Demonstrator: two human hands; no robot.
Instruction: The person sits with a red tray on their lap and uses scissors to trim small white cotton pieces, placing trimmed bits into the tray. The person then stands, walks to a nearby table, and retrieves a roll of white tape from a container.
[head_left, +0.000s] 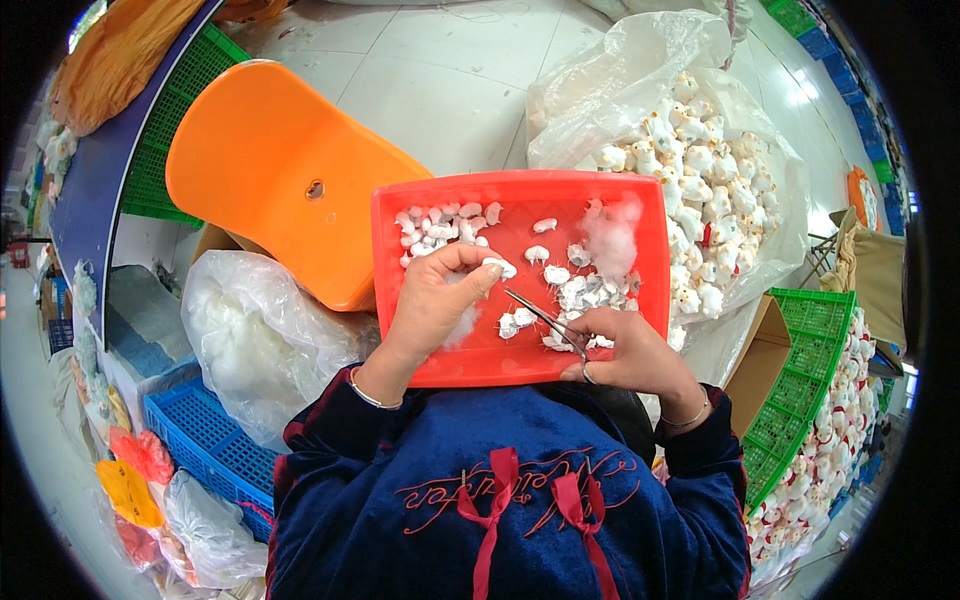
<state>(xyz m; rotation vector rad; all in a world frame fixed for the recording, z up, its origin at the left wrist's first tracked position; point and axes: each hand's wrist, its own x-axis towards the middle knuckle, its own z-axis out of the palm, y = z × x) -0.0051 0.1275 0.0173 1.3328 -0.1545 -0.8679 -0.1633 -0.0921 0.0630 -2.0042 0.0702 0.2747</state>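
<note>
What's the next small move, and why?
Probably bring the metal tool to the white piece: the left hand pinches that piece, and the right hand holds the tool with its tip close by but apart.

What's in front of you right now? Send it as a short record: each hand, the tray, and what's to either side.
left hand: pinching a small white piece above the tray
right hand: holding a metal ring-handled tool, tip apart from that piece
red tray: white pieces, a cluster at far left, more at right; white fluff at far right
left side: orange seat, bag of white stuffing, blue crate
right side: clear bag of white figures, green crate
</note>
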